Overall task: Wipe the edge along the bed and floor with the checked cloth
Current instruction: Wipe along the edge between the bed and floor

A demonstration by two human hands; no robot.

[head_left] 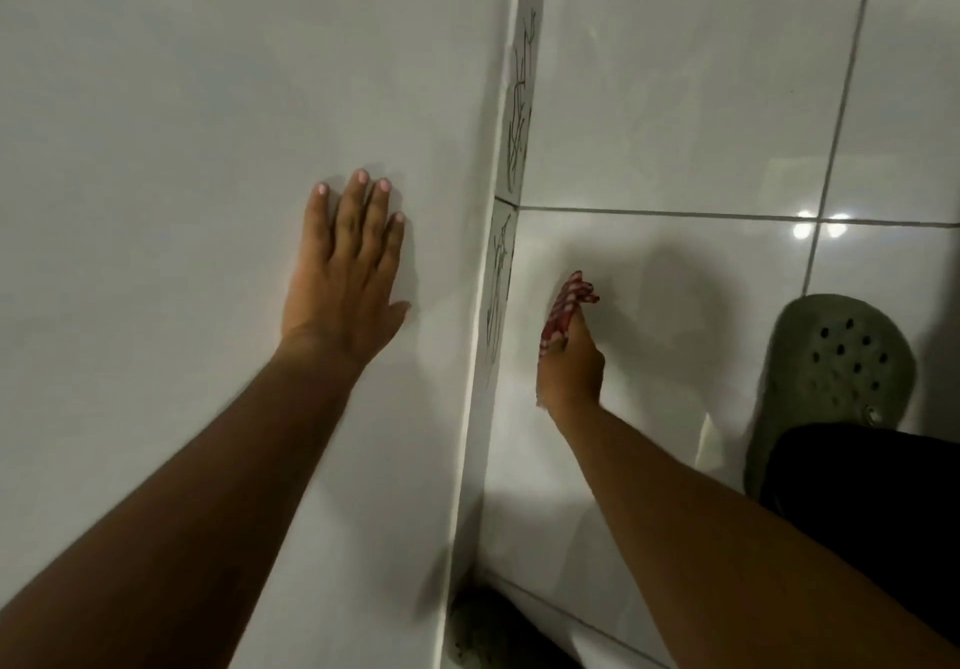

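The left hand [345, 273] lies flat, palm down, fingers spread and released, on the smooth white top surface of the bed platform [156, 148]. The platform's right border forms a straight edge [485, 304] running from the upper centre to the lower centre of the view. Below that edge, a narrow vertical side face [506, 231] carries thin dark line markings and meets the floor.

The floor [675, 96] is glossy white tile with grey grout lines; bright light reflections show at the right.

The right hand [569, 367] is clenched around the checked cloth [566, 304], red and white, bunched and projecting forward from the fist. The cloth is positioned just beside the side face, low over the floor tile; contact with the tile cannot be confirmed.

A green perforated clog [831, 377] stands on the floor at the right, partly covered by dark clothing [872, 486].
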